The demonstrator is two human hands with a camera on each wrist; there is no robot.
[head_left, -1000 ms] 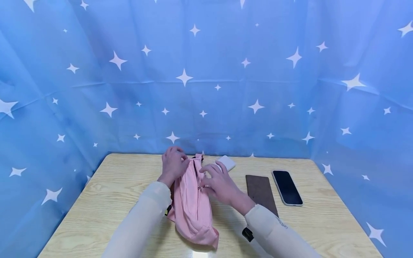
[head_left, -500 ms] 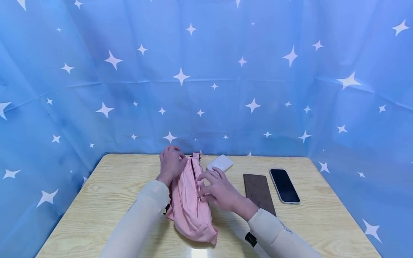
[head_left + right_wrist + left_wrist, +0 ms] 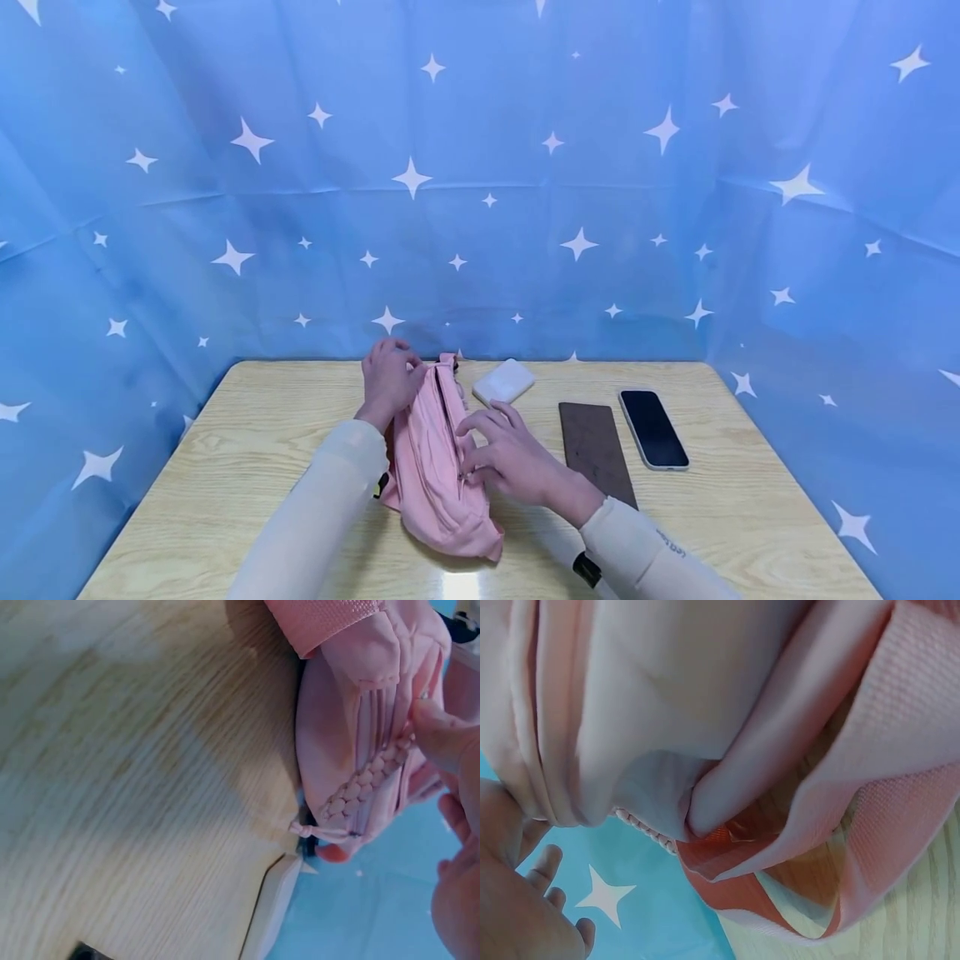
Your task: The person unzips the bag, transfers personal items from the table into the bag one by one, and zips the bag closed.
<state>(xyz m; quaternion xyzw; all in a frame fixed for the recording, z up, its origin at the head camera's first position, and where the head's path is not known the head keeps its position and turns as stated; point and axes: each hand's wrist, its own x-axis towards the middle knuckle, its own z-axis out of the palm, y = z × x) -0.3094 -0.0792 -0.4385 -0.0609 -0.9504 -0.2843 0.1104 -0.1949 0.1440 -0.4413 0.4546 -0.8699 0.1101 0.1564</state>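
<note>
A pink fabric waist bag lies lengthwise on the table, its long zipper parted along the far section. My left hand holds the bag's far left edge; in the left wrist view its outer fingers are spread off the cloth. Partway down the zipper, my right hand pinches the zipper pull between thumb and forefinger, the pull itself mostly covered. A braided pink cord runs along the bag beneath the right thumb in the right wrist view. A pink webbing strap loops out from the bag's side.
Beyond the right hand lies a white rounded slab, possibly a power bank. A flat dark brown rectangular item and a phone with a dark screen lie right of the bag. A blue star-patterned curtain encloses the table's back and sides.
My right hand has drawn the zipper pull toward me, lengthening the parted section of the zipper. The left hand keeps its place on the bag. The head view has shifted slightly.
</note>
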